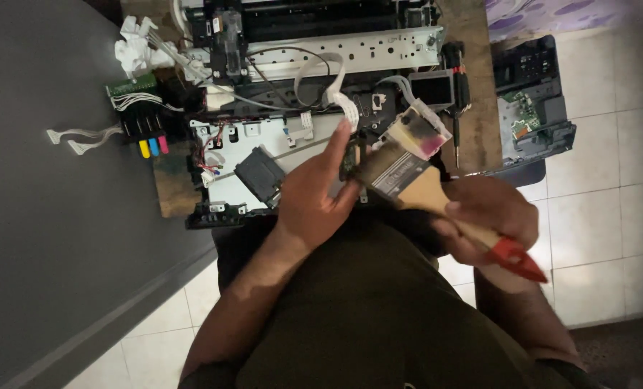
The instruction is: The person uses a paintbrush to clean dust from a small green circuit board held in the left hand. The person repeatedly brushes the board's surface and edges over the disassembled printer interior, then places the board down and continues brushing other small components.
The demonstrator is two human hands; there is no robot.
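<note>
My left hand [320, 189] holds a small dark part with a green circuit board [350, 160] between thumb and fingers, above my lap. My right hand [490, 216] grips a flat paintbrush [415, 186] with a pale wooden handle and a red tip [517, 259]. The brush's bristles touch the small part. Just behind the brush sits an ink-stained cartridge carriage [418, 133] with yellow and magenta patches. A dismantled printer [300, 94] lies open on the wooden table beyond my hands.
Ink tanks [148, 140] with yellow, blue and pink ends and loose white wires sit at the printer's left. A screwdriver [457, 94] lies on the table at right. A black printer cover [534, 101] rests on the tiled floor. A dark grey surface [55, 216] fills the left.
</note>
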